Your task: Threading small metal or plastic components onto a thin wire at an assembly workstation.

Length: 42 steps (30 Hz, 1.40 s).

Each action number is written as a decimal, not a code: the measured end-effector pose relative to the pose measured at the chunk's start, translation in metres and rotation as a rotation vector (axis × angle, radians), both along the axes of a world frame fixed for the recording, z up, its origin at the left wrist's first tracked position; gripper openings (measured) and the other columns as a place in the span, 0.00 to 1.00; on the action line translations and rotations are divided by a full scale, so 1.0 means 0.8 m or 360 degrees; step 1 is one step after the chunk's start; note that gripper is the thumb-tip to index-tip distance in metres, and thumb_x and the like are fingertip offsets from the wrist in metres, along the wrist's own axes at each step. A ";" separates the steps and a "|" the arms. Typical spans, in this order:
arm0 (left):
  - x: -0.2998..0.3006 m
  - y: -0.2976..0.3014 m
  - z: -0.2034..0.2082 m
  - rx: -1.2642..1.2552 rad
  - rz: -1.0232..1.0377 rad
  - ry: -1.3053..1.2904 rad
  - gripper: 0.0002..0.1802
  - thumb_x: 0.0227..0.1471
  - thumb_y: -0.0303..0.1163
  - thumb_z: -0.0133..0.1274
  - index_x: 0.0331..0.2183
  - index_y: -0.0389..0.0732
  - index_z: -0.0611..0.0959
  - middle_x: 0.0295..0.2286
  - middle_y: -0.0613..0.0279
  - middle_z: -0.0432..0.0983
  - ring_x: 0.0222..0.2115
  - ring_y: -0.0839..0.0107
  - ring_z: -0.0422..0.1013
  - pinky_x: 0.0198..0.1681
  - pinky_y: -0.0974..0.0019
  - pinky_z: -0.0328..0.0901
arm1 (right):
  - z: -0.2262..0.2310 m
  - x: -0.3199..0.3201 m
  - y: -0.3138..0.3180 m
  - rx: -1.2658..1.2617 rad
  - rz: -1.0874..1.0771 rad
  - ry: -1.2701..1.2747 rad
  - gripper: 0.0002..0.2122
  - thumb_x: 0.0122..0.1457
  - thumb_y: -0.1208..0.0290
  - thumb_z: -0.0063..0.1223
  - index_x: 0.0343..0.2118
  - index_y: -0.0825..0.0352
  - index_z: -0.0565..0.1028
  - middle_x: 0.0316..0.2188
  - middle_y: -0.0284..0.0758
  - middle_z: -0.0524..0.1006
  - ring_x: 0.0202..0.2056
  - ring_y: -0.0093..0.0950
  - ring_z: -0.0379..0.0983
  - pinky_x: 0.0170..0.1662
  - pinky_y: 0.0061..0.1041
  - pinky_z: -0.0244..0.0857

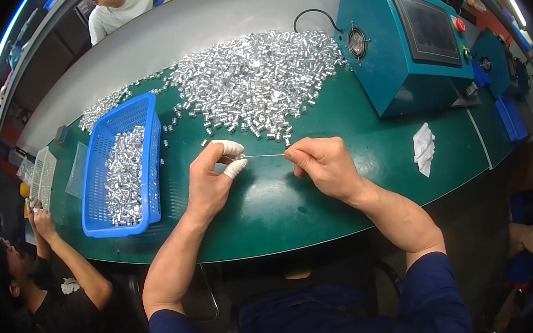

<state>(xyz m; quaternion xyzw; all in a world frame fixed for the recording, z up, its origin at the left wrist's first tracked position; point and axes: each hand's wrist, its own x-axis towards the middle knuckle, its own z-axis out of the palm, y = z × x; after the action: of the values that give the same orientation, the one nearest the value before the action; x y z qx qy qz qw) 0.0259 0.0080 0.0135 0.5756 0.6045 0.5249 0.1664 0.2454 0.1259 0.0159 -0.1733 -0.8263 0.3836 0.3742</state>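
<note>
The left hand [209,181], in white finger cots [235,168], pinches a small silvery metal piece [241,156] mostly hidden by its fingertips, while the right hand [330,166] pinches a thin rod [265,156] reaching toward it. On the green tabletop [386,162] lie a heap of silvery cylinders [253,82], a blue perforated basket [152,176] of more and a crumpled white cloth [424,149]. Any writing on the dark screen [427,29] of the teal machine [369,69] is unreadable, and a white-shirted co-worker [123,14] is cut off above.
</note>
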 end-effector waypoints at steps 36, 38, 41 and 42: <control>0.005 0.004 -0.008 -0.0108 -0.0020 0.0071 0.10 0.48 0.23 0.66 0.33 0.34 0.82 0.29 0.62 0.79 0.31 0.72 0.75 0.37 0.69 0.70 | 0.005 0.000 0.005 -0.0982 0.0247 -0.0052 0.12 0.68 0.67 0.52 0.45 0.71 0.79 0.25 0.34 0.81 0.28 0.21 0.78 0.29 0.17 0.70; 0.005 0.004 -0.009 -0.0085 -0.0035 0.0091 0.10 0.48 0.23 0.66 0.33 0.34 0.81 0.29 0.61 0.79 0.31 0.72 0.75 0.37 0.68 0.70 | 0.006 0.001 0.009 -0.0235 0.0185 -0.0222 0.12 0.68 0.66 0.52 0.41 0.71 0.80 0.24 0.33 0.80 0.28 0.20 0.78 0.29 0.17 0.70; 0.006 0.003 -0.007 -0.0083 -0.0052 0.0117 0.10 0.48 0.24 0.66 0.34 0.35 0.82 0.30 0.61 0.80 0.32 0.72 0.75 0.39 0.68 0.70 | 0.010 0.002 0.017 -0.1184 0.0329 -0.0503 0.10 0.66 0.68 0.55 0.40 0.72 0.80 0.23 0.32 0.80 0.27 0.19 0.77 0.30 0.20 0.71; 0.006 0.002 -0.005 -0.0108 -0.0053 0.0123 0.10 0.48 0.25 0.66 0.34 0.35 0.82 0.31 0.61 0.80 0.33 0.73 0.75 0.40 0.69 0.69 | 0.006 0.002 0.018 -0.1181 0.0335 -0.0503 0.10 0.66 0.68 0.55 0.40 0.72 0.80 0.23 0.32 0.80 0.27 0.19 0.77 0.30 0.20 0.71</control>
<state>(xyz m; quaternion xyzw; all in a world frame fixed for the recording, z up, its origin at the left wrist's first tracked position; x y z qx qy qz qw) 0.0308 0.0094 0.0095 0.5995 0.6182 0.4787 0.1711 0.2472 0.1404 0.0209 -0.2677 -0.6926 0.6601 0.1135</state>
